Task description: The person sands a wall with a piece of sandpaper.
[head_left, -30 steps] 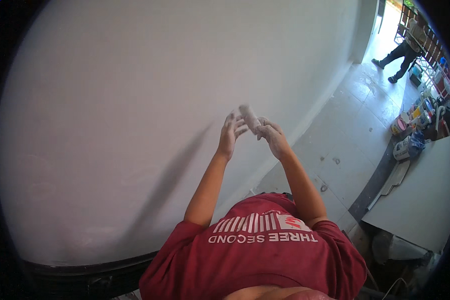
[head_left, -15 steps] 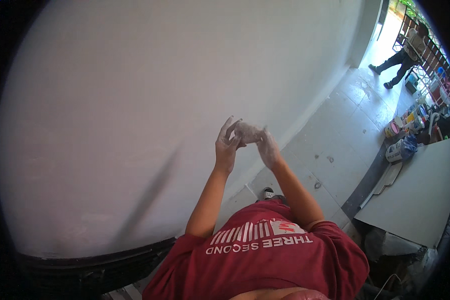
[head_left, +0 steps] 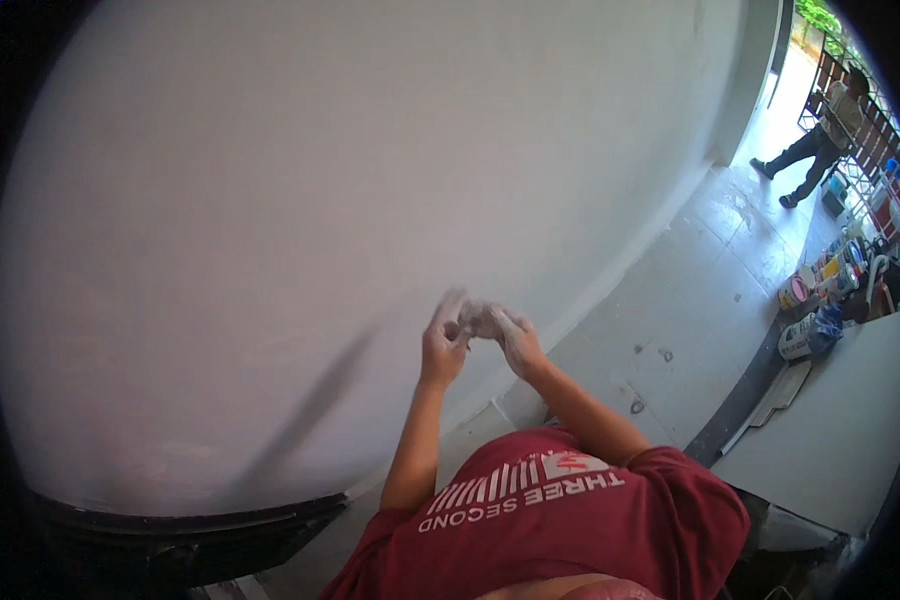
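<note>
Between my two hands is a small, dusty grey-brown piece [head_left: 479, 320] that looks like folded sandpaper. My left hand [head_left: 444, 345] pinches its left side, with the upper fingers pointing up and smeared by motion. My right hand [head_left: 517, 342] closes on the right side, fingers bent over it. White dust coats both hands. They are in front of the pale wall [head_left: 270, 180], apart from it as far as I can tell. Part of the piece is hidden by the fingers.
A dark ledge-like edge [head_left: 200, 525] runs along the wall's lower left. Grey floor tiles [head_left: 685, 310] stretch away to the right. Paint buckets [head_left: 794, 292], a white bag-like container [head_left: 798, 338] and a pale board [head_left: 830, 430] stand at right. Another person [head_left: 820, 140] is by the far gate.
Both hands have come down and nearer my body with the piece. It now looks more folded, and my right fingers have moved over it. The background has shifted slightly with my head.
</note>
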The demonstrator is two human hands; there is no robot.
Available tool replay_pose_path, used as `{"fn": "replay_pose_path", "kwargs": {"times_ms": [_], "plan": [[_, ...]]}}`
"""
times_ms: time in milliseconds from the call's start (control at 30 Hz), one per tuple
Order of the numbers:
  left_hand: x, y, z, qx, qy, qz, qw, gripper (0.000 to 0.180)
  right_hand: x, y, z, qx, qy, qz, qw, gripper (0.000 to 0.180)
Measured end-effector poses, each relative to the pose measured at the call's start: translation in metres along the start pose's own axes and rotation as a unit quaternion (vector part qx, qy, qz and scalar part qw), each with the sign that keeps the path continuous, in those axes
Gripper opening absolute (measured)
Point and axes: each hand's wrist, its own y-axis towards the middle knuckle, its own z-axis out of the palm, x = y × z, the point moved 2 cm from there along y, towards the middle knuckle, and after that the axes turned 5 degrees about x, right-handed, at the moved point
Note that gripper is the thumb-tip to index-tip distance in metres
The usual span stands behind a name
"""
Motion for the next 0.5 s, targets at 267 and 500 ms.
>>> {"fn": "replay_pose_path", "kwargs": {"times_ms": [267,500], "plan": [[-0.130,0.085,-0.074,-0.357,0.419,0.481,0.683,0.033,0.119,0.139,-0.112,-0.247,-0.224,-0.365,0.869,0.043],[-0.145,0.116,-0.065,-0.421,0.496,0.513,0.561,0.026,0.070,0.202,-0.061,-0.279,-0.459,-0.341,0.771,0.066]]}}
